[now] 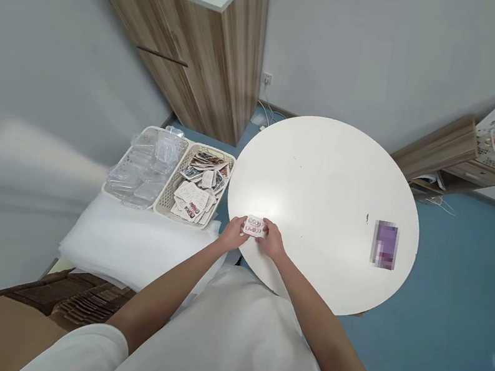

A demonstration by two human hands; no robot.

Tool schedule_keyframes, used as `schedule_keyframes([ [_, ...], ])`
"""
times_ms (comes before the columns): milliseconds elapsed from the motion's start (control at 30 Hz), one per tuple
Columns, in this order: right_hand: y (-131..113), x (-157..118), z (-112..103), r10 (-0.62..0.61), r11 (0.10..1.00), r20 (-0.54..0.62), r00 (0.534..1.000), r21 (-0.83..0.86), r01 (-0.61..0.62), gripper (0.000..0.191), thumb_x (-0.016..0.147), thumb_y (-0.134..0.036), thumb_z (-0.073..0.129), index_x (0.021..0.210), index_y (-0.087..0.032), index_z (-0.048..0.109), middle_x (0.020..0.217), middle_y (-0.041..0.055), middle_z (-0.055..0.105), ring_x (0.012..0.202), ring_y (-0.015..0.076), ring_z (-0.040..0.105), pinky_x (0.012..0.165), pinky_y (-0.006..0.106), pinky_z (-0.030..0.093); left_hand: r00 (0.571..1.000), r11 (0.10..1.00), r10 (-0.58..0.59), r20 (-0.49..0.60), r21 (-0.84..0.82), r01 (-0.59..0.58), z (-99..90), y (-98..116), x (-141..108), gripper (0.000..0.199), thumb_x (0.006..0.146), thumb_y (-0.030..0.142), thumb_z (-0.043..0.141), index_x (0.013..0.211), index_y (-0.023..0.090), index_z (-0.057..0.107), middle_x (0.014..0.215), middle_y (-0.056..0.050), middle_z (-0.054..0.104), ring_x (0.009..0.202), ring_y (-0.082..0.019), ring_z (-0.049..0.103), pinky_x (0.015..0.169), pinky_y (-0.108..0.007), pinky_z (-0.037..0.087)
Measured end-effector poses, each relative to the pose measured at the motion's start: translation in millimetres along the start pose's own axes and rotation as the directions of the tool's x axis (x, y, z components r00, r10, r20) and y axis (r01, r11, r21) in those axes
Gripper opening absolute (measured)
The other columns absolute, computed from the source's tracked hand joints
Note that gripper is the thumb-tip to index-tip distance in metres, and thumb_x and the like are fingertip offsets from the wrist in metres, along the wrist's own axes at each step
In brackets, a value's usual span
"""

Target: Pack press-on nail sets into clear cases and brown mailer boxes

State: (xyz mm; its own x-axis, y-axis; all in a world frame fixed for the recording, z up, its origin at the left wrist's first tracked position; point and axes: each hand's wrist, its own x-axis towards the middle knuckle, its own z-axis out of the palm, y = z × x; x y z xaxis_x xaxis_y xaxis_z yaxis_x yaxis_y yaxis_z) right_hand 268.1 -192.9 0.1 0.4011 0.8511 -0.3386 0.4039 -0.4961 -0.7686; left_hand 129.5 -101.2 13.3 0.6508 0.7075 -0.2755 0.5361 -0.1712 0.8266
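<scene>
A small white card with rows of pinkish nail-like pieces (254, 226) is held level between my two hands, over the near left edge of the round white table (324, 179). My left hand (233, 234) grips its left side, fingers closed on the edge. On the opposite side, my right hand (271, 240) pinches the card's right edge. To the left, a white basket (163, 202) holds several loose cards (193, 198), some printed and some with coloured pieces.
Another basket (107, 190) with clear plastic cases (144, 162) stands further left, above white sheeting (124, 244). A purple blurred item (386, 245) lies on the table's right. Cardboard (8, 335) is at lower left; a wooden cabinet (201, 64) stands behind.
</scene>
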Motion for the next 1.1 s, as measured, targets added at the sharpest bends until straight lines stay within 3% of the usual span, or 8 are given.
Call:
schedule_keyframes([
  [100,-2.1,3.3,10.8,0.04,0.993,-0.032,0.999,-0.113,-0.043,0.061,0.062,-0.012,0.055,0.12,-0.022,0.04,0.096,0.0066,0.05,0.091,0.0214,0.046,0.079,0.035,0.038,0.999,0.999,-0.023,0.035,0.032,0.022,-0.9,-5.5,0.7,0.039,0.063,0.015,0.055,0.102,0.016,0.053,0.079,-0.004,0.05,0.078,-0.019,0.049,0.072,-0.031,0.04],
  [233,-5.7,-1.9,16.2,0.07,0.991,-0.079,0.994,-0.111,-0.078,0.064,0.062,-0.011,0.054,0.122,-0.021,0.038,0.098,0.0082,0.049,0.094,0.0231,0.045,0.082,0.037,0.037,0.997,0.995,-0.059,0.053,0.084,0.054,0.9,-9.3,-4.1,0.05,0.067,0.018,0.053,0.116,0.014,0.044,0.098,-0.009,0.05,0.086,-0.021,0.051,0.077,-0.033,0.04],
  [333,-6.0,-13.0,18.3,0.127,0.989,-0.113,0.985,0.089,-0.118,0.066,0.062,-0.017,0.056,0.125,-0.023,0.034,0.103,0.0069,0.047,0.093,0.0202,0.047,0.083,0.036,0.039,0.994,0.994,-0.081,0.071,0.082,0.075,3.5,-9.5,-10.7,0.056,0.07,0.02,0.05,0.124,0.013,0.035,0.11,-0.013,0.047,0.096,-0.022,0.05,0.083,-0.035,0.039],
  [500,-8.4,-28.4,27.3,0.257,0.889,-0.093,0.962,0.413,-0.197,0.063,0.063,-0.023,0.056,0.122,-0.025,0.036,0.115,0.006,0.046,0.097,0.0172,0.048,0.084,0.033,0.041,0.988,0.992,-0.104,0.11,0.078,0.096,7.5,-6.8,-18.3,0.06,0.071,0.015,0.045,0.129,0.012,0.029,0.119,-0.013,0.045,0.11,-0.022,0.043,0.091,-0.035,0.036],
  [700,-22.5,-14.6,36.3,0.221,0.881,-0.111,0.969,0.449,-0.149,0.059,0.064,-0.019,0.053,0.12,-0.025,0.037,0.117,0.0062,0.047,0.103,0.0169,0.047,0.089,0.035,0.039,0.996,0.992,-0.061,0.058,0.117,0.054,-1.8,-7.2,-7.4,0.062,0.069,0.013,0.045,0.129,0.009,0.029,0.127,-0.013,0.041,0.12,-0.024,0.034,0.1,-0.037,0.029],
  [900,-35.4,6.4,41.4,0.195,0.885,-0.132,0.972,0.451,-0.116,0.059,0.066,-0.019,0.052,0.122,-0.024,0.034,0.121,0.0073,0.045,0.105,0.0171,0.047,0.089,0.036,0.039,0.998,0.994,-0.063,0.017,0.09,0.061,-18.9,-11.6,13.8,0.062,0.069,0.012,0.045,0.129,0.011,0.03,0.125,-0.012,0.043,0.118,-0.024,0.038,0.098,-0.038,0.032],
  [1100,-42.8,10.5,44.8,0.184,0.897,-0.167,0.969,0.432,-0.095,0.055,0.068,-0.019,0.05,0.121,-0.026,0.034,0.124,0.0062,0.043,0.106,0.0169,0.045,0.088,0.036,0.039,0.996,0.995,-0.086,0.011,0.044,0.086,-25.0,-12.7,20.6,0.061,0.069,0.011,0.045,0.128,0.012,0.033,0.127,-0.011,0.042,0.115,-0.024,0.041,0.098,-0.037,0.033],
])
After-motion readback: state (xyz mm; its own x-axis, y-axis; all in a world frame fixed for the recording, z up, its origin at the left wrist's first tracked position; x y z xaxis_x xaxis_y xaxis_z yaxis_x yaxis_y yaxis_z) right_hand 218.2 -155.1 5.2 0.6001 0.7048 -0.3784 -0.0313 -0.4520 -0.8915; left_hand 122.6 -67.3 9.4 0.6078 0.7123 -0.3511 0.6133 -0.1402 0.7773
